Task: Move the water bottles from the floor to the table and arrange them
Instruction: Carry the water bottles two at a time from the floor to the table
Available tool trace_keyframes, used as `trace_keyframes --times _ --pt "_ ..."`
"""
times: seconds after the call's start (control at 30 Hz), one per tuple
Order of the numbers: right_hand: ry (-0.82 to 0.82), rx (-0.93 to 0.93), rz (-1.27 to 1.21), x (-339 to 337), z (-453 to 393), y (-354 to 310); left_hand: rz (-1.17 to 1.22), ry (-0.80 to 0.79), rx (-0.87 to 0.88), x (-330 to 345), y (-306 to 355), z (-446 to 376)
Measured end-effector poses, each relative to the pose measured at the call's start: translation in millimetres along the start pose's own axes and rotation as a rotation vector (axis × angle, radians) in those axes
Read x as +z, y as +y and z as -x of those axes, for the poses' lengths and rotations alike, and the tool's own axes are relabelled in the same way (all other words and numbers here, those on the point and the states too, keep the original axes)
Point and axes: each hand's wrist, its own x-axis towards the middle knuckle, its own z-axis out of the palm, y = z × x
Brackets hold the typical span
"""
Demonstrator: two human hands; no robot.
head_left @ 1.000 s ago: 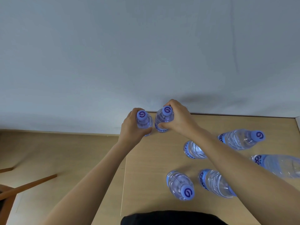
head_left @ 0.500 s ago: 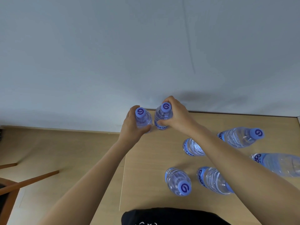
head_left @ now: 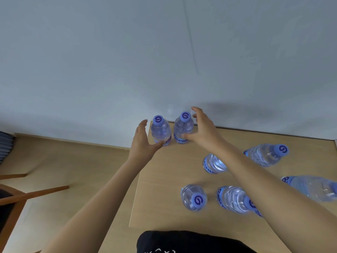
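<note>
Two clear water bottles with blue caps stand side by side at the far left corner of the wooden table (head_left: 164, 179): the left bottle (head_left: 160, 131) and the right bottle (head_left: 183, 127). My left hand (head_left: 143, 143) is open just left of the left bottle, thumb near its base. My right hand (head_left: 202, 128) is open beside the right bottle, fingers spread, thumb by its label. Several more bottles stand on the table nearer me, such as a near bottle (head_left: 194, 197), one (head_left: 235, 199) beside it and another (head_left: 266, 155) at the right.
A grey wall rises right behind the table. The wooden floor (head_left: 63, 161) lies to the left, with a wooden chair (head_left: 16, 198) at the lower left. A bottle (head_left: 313, 187) stands at the right edge and one (head_left: 213, 164) is half hidden by my right forearm.
Both hands have let go of the two far bottles and opened, drawing slightly apart from them. The bottles now stand on the table's far corner.
</note>
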Motion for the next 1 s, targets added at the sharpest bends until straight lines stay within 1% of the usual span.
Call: trace_keyframes --times 0.27,0.4,0.53,0.73,0.83,1.0 --pt "0.041 -0.074 0.037 -17.3 38.1 -8.7 -0.025 0.072 0.021 -1.2 10.1 43.3" --pt "0.069 -0.142 0.048 -24.9 56.4 -16.2 0.006 0.114 0.059 -0.1 25.6 64.3" --pt "0.085 -0.171 0.043 -27.6 78.7 -16.2 0.046 0.118 0.123 2.1 42.3 83.0" --pt "0.148 -0.151 -0.016 -28.3 121.2 -14.2 0.063 0.063 0.230 2.3 58.9 110.0" --pt "0.207 -0.120 -0.046 -23.9 144.8 -13.0 0.062 0.031 0.293 -0.4 59.4 126.9" --pt "0.325 -0.066 -0.099 -11.7 201.0 -13.3 0.040 -0.073 0.369 -5.2 50.0 160.1"
